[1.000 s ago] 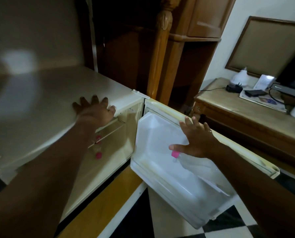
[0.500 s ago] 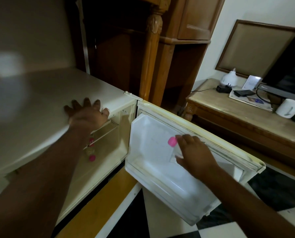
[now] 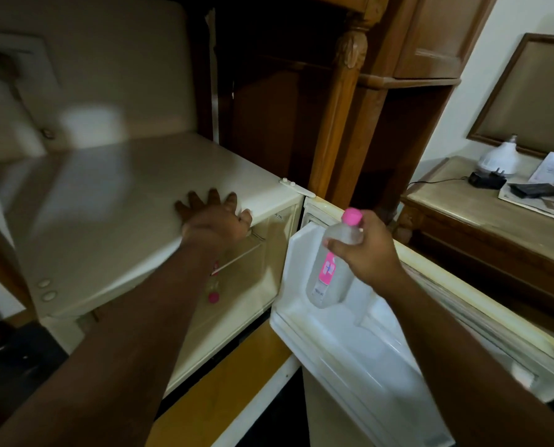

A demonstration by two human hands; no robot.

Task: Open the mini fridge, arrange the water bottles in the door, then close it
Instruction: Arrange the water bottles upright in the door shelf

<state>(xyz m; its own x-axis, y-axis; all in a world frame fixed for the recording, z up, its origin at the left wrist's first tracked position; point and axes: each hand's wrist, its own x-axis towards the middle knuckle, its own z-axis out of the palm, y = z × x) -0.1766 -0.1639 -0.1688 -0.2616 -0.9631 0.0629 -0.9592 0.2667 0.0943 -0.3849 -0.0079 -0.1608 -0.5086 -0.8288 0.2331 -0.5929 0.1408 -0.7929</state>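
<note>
Head view, change: where half a second ago the right hand [image 3: 367, 253] pressed low inside the door [image 3: 343, 343] over a bottle, it now holds the water bottle [image 3: 335, 266] lifted, pink cap uppermost.
Right fingers: closed around the bottle's shoulder, just below the cap; its base hangs beneath them, over the door shelf.
Left hand [image 3: 216, 222]: unmoved; fingers spread flat on the mini fridge [image 3: 124, 221] top, thumb hooked over its front edge.
Fridge interior: below the left fingers, a second bottle [image 3: 213, 290], its pink cap showing, partly hidden by the forearm.
Door: open.
</note>
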